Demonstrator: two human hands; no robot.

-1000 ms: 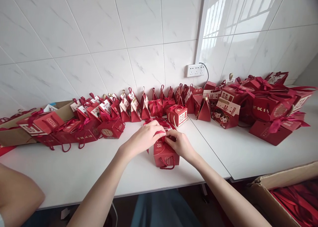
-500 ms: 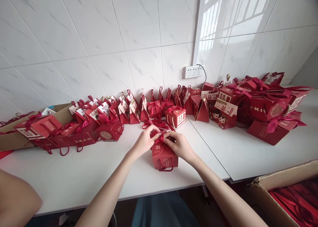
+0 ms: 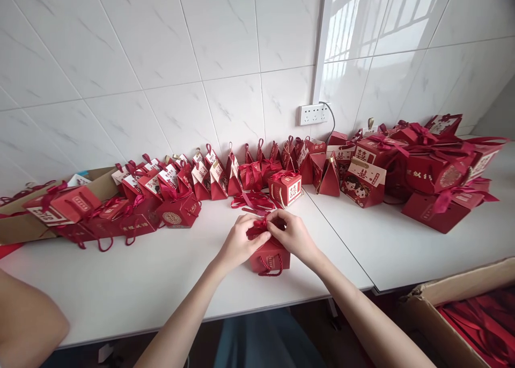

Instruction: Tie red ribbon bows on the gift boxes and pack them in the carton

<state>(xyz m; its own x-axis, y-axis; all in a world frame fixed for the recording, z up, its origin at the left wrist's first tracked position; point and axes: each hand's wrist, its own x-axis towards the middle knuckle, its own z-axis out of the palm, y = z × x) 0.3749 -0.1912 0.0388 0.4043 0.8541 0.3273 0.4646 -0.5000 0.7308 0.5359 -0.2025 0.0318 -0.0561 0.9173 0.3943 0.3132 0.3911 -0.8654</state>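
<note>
A red gift box point(image 3: 270, 258) with a twisted rope handle stands near the front edge of the white table point(image 3: 193, 282). My left hand point(image 3: 241, 242) is over the box's top left, thumb and fingers pinching the red ribbon point(image 3: 260, 224). From the right, my right hand point(image 3: 293, 234) pinches the same ribbon, its fingertips close to the left thumb. Both hands cover much of the box top. Behind them lie loose red ribbons point(image 3: 251, 200) and a small red box with a white label point(image 3: 285, 188).
Rows of red boxes point(image 3: 217, 180) line the wall. More boxes are piled at the right point(image 3: 434, 169) and left point(image 3: 76, 204). A carton of red ribbon point(image 3: 462, 282) stands at the lower right. Another person's bare arm point(image 3: 30, 314) shows at the lower left.
My left hand has moved slightly right and down, its thumb now across the box top, hiding more of it. My right hand's fingers have shifted a little at the ribbon.
</note>
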